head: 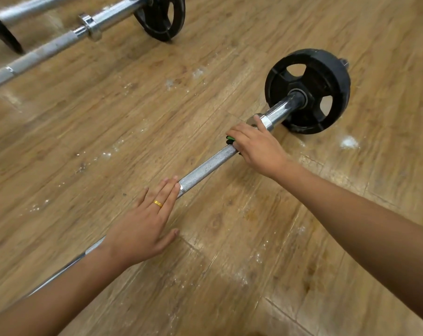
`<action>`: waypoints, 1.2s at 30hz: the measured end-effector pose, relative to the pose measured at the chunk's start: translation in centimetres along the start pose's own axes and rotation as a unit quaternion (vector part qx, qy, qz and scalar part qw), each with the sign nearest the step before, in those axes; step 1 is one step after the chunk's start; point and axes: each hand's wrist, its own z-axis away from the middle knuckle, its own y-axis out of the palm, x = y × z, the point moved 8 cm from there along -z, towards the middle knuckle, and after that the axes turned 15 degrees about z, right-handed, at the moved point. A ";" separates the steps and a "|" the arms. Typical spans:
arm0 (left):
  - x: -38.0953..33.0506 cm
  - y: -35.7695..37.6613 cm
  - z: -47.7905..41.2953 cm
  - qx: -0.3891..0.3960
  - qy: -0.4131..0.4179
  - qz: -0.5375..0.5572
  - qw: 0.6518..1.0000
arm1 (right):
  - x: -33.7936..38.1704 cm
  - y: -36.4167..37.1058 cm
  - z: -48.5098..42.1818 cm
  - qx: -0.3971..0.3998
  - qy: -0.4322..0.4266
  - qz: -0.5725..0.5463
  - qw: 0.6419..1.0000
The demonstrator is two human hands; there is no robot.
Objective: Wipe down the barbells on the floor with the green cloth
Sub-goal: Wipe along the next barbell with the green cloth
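Dusty wood floor, near barbell lying on it, left hand flat on it with fingers straight, right hand grip curled round the green cloth beside the plate: mid-wipe, and the next move likely calls for dragging the cloth back toward the left hand.

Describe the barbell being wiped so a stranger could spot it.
On the wooden floor, ignore the two barbells at top left. This barbell runs diagonally to a black plate on the right. It alone is touched: the left hand rests flat on it, the right hand grips the green cloth round it.
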 end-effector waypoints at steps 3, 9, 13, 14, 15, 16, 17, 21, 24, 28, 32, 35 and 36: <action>0.3 0.0 -0.1 -0.001 0.001 -0.011 1.000 | 0.0 0.1 -0.3 -0.007 -0.006 0.001 1.000; 1.0 -0.2 -0.5 -0.018 0.000 -0.016 1.000 | 0.0 0.7 -1.6 0.001 -0.011 -0.013 1.000; 2.1 -0.4 -0.9 -0.023 -0.006 -0.011 1.000 | 0.2 0.9 -3.0 -0.001 -0.004 -0.015 1.000; 2.5 -0.6 -0.9 -0.024 -0.012 -0.010 1.000 | 0.3 1.0 -3.4 -0.003 -0.002 -0.013 1.000; 2.9 -0.8 -1.1 -0.025 -0.018 -0.010 0.999 | 0.4 1.1 -3.8 -0.007 0.002 -0.011 1.000; 3.2 -1.0 -1.3 -0.024 -0.021 -0.010 0.999 | 0.5 1.2 -4.3 -0.009 0.008 -0.010 1.000; 3.5 -1.1 -1.4 -0.022 -0.024 -0.007 0.999 | 0.7 1.3 -4.7 -0.007 0.015 -0.010 1.000; 5.4 -1.5 -1.8 -0.008 -0.027 0.052 0.998 | 1.1 1.2 -6.7 0.039 0.022 -0.008 0.999; 6.7 -1.6 -2.1 0.026 -0.030 0.089 0.995 | 2.0 1.0 -8.1 0.109 0.017 -0.009 0.994; 7.2 -2.0 -2.6 0.058 -0.020 0.093 0.994 | 2.2 0.5 -8.3 0.212 -0.005 0.019 0.977; 7.2 -2.3 -2.6 0.065 0.008 0.106 0.992 | 2.8 0.4 -9.3 0.204 -0.026 0.021 0.978; 8.0 -2.4 -2.5 0.089 0.025 0.141 0.986 | 2.3 0.6 -9.4 0.148 -0.065 0.021 0.987; 8.6 -2.5 -2.2 0.105 0.045 0.137 0.984 | 2.0 0.5 -9.6 0.125 -0.090 0.018 0.988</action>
